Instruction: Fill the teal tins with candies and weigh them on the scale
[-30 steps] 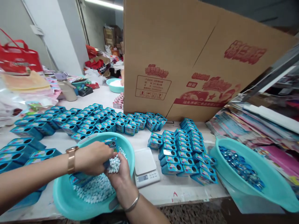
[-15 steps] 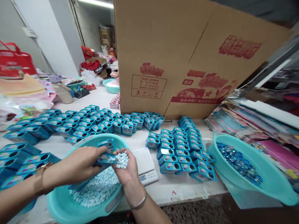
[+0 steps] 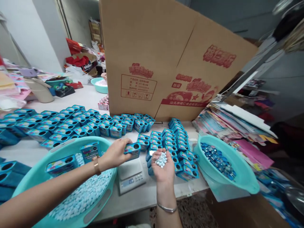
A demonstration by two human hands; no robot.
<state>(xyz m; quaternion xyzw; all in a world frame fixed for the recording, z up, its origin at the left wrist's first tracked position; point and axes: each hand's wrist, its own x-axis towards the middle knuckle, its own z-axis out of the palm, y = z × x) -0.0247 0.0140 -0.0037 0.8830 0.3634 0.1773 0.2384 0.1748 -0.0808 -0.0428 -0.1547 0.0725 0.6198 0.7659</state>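
From the head view, my left hand (image 3: pixel 114 155) is closed around a small blue tin (image 3: pixel 132 148), thumb on one side and fingers on the other. I hold it hole up, just above the far edge of the white scale (image 3: pixel 131 175) near the front edge of the desk (image 3: pixel 152 193). My right hand (image 3: pixel 163 167) lies palm up and loosely cupped, open, with a little heap of pale candies (image 3: pixel 161 159) in it, just right of the scale and in front of the rows of tins (image 3: pixel 180 142). The big teal basin (image 3: pixel 59 144) of candies sits at the front left corner.

I judge this the weighing step. The next move calls for setting the tin flat on the scale and keeping my palm level so nothing rolls off.
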